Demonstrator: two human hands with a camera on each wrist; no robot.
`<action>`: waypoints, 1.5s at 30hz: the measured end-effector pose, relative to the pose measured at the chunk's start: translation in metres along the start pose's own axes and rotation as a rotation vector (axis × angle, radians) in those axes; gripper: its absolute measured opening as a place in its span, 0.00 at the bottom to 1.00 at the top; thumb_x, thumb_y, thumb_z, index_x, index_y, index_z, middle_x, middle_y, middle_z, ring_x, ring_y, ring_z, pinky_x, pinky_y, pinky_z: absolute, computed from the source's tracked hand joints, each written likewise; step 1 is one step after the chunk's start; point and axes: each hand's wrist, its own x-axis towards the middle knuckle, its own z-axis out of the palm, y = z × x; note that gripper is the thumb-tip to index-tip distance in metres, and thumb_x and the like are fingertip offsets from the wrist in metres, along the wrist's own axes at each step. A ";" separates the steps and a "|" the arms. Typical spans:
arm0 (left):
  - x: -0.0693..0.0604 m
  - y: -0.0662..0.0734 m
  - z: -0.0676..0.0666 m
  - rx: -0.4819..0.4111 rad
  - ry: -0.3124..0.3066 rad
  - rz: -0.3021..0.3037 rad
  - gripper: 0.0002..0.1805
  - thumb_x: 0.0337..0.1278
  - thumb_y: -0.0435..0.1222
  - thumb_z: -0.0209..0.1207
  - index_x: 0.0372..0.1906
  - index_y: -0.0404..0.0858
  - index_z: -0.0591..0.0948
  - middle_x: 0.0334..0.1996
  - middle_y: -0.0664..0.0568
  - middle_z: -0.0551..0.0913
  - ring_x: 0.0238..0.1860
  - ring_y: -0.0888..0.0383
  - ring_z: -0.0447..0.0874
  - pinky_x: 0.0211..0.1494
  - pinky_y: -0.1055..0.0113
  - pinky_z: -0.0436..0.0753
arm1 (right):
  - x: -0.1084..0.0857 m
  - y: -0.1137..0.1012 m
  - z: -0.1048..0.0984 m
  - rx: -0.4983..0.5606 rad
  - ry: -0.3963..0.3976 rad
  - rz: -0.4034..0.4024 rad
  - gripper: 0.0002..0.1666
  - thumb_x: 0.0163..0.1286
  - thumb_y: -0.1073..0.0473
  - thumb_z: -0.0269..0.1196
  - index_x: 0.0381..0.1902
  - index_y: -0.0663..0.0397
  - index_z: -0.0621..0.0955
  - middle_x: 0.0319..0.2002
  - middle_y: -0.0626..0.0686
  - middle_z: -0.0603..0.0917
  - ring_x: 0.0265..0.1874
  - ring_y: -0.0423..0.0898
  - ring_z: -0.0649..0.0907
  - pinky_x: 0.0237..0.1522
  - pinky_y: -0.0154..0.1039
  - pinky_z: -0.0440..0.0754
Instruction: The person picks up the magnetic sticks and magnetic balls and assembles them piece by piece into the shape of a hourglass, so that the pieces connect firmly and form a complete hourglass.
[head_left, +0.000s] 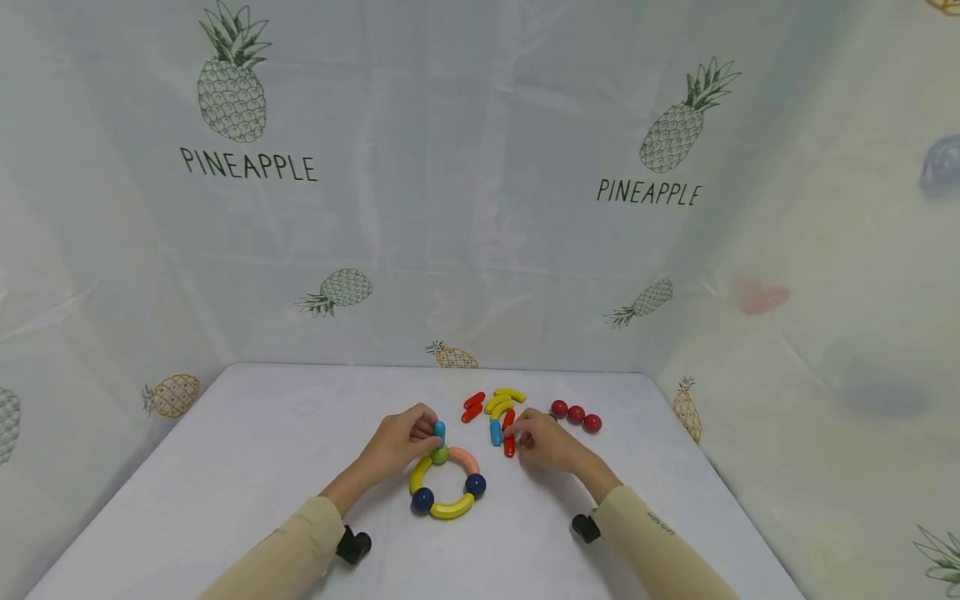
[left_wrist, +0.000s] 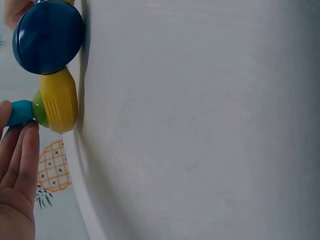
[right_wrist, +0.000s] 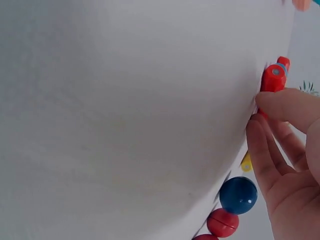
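My left hand pinches a light-blue magnetic rod between thumb and fingers. The rod stands upright with its lower end on a green ball. That ball is part of a ring made of curved yellow rods, a curved pink rod and two dark blue balls. To the right, my right hand has its thumb and fingertips around a red rod on the table. A second red rod lies in line with it, and another light-blue rod lies just left.
Two more red rods and several curved yellow rods lie behind the hands. Three red balls sit in a row at the right, with a dark blue ball beside them. A printed curtain hangs behind the white table.
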 end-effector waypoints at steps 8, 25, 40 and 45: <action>0.000 -0.001 -0.001 -0.003 -0.005 -0.010 0.12 0.68 0.37 0.71 0.50 0.48 0.80 0.42 0.60 0.85 0.44 0.61 0.85 0.50 0.68 0.88 | 0.000 0.001 0.001 -0.014 0.021 -0.026 0.16 0.66 0.65 0.76 0.51 0.48 0.91 0.43 0.50 0.81 0.43 0.45 0.80 0.46 0.38 0.87; 0.000 -0.003 -0.002 0.008 0.004 -0.006 0.12 0.67 0.37 0.71 0.49 0.48 0.80 0.41 0.60 0.85 0.43 0.61 0.85 0.49 0.69 0.88 | 0.003 -0.002 0.001 -0.044 0.009 -0.034 0.11 0.65 0.62 0.78 0.44 0.45 0.90 0.37 0.45 0.81 0.39 0.43 0.78 0.41 0.33 0.82; -0.002 -0.001 -0.004 0.003 0.005 -0.006 0.12 0.67 0.37 0.71 0.49 0.47 0.81 0.41 0.59 0.85 0.43 0.61 0.85 0.49 0.68 0.88 | 0.001 -0.013 0.002 -0.146 -0.060 -0.065 0.13 0.65 0.61 0.78 0.48 0.49 0.92 0.34 0.42 0.84 0.36 0.39 0.78 0.41 0.32 0.84; -0.002 0.000 -0.005 0.002 0.005 -0.006 0.12 0.67 0.37 0.71 0.49 0.47 0.81 0.41 0.59 0.85 0.43 0.61 0.85 0.50 0.68 0.88 | -0.003 -0.019 0.002 -0.141 -0.039 -0.060 0.12 0.65 0.61 0.78 0.47 0.48 0.91 0.35 0.40 0.85 0.36 0.39 0.79 0.43 0.33 0.84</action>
